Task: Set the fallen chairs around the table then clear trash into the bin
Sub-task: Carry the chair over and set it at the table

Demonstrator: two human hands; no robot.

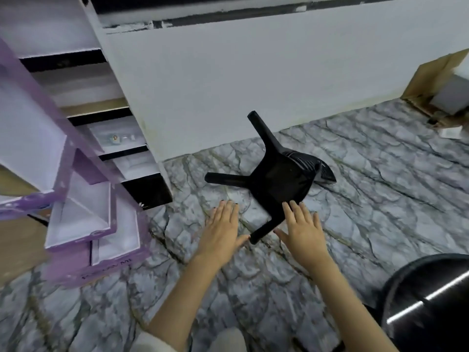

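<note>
**Fallen chair, both hands held out over it**

Small black plastic chair [279, 179] lies tipped over on the grey marble-pattern floor [368, 204], near the foot of a white wall [253, 85]. Slatted backrest is down on the floor at the right. Three legs show: one sticks up toward the wall, one points left, one points back toward the person.

That near leg runs between the two hands. Left hand [223, 229] is flat, palm down, fingers straight and together, thumb tip just beside the leg's end; contact can't be told. Right hand [302, 232] is spread the same way, fingertips over the seat's near edge, thumb angled toward the leg. Neither hand has hold of anything. Nails are dark.

Surroundings: at left stands a purple-and-white shelf unit [76, 204] w/ open compartments, and behind it a white cabinet [119, 138] w/ dark gaps between its tiers. A brown cardboard piece [426, 77] leans at the wall, upper right. A glossy black round object [431, 301] w/ a bright reflected streak fills the lower right corner.
</note>
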